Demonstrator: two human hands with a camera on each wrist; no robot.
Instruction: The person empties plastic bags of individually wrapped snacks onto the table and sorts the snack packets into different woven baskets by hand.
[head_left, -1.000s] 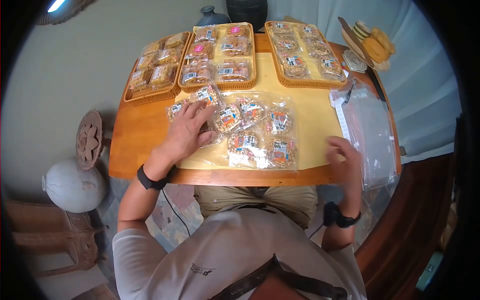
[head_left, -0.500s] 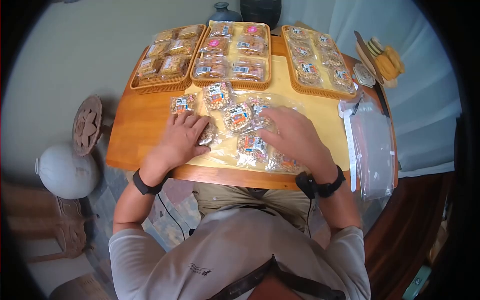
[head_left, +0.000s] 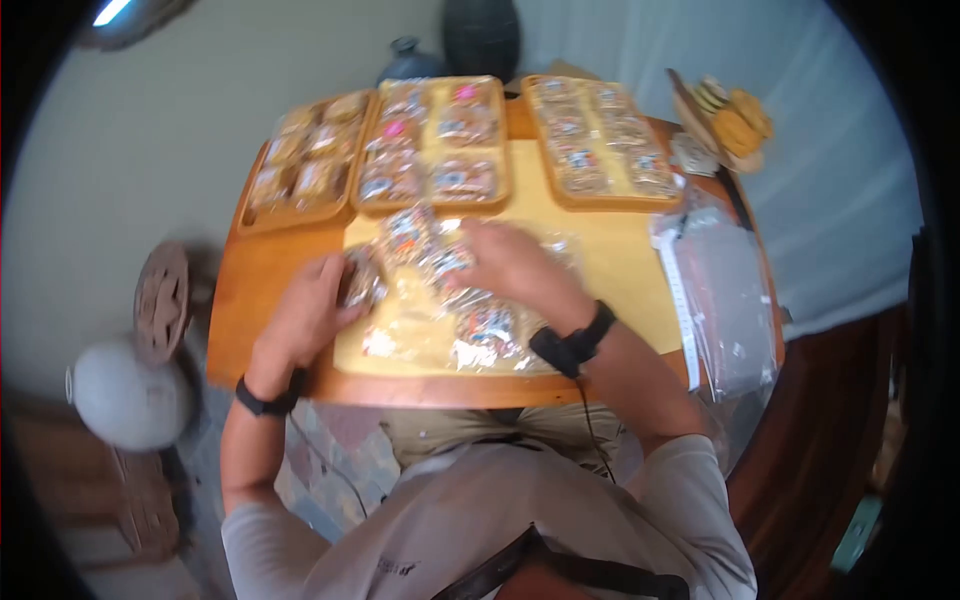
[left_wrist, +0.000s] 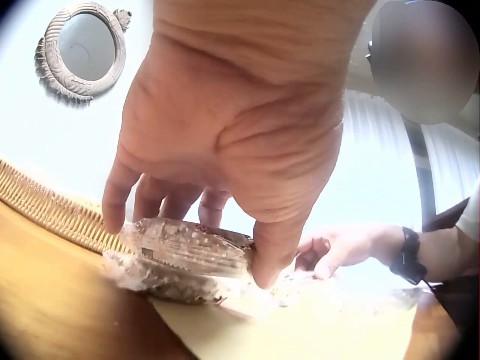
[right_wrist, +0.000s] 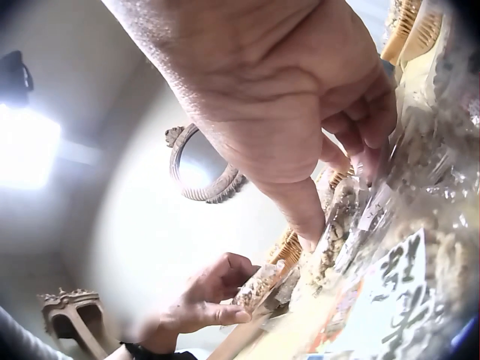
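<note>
On the table's left, my left hand [head_left: 305, 305] grips a round nut cracker in clear wrap [head_left: 362, 277] between thumb and fingertips. The left wrist view shows this held cracker [left_wrist: 191, 247] lying over a second wrapped cracker [left_wrist: 161, 279]. Near the middle, my right hand [head_left: 515, 265] pinches another wrapped nut cracker [head_left: 450, 265], thumb on one side and fingers on the other; its edge [right_wrist: 330, 244] shows in the right wrist view. A labelled wrapped cracker [head_left: 408, 235] lies just behind, and one more [head_left: 487, 328] sits nearer the front edge.
Along the back stand three wicker trays of wrapped snacks: left [head_left: 245, 218], middle [head_left: 505, 185] and right [head_left: 610, 203]. Clear plastic bags [head_left: 735, 335] and a white strip [head_left: 682, 310] lie at the right. Beyond them is a decorative piece with yellow parts [head_left: 738, 133].
My right hand has come in from the right side to the middle crackers and pinches one. My left hand has shifted left with its cracker, over another cracker. The head view has tilted.
</note>
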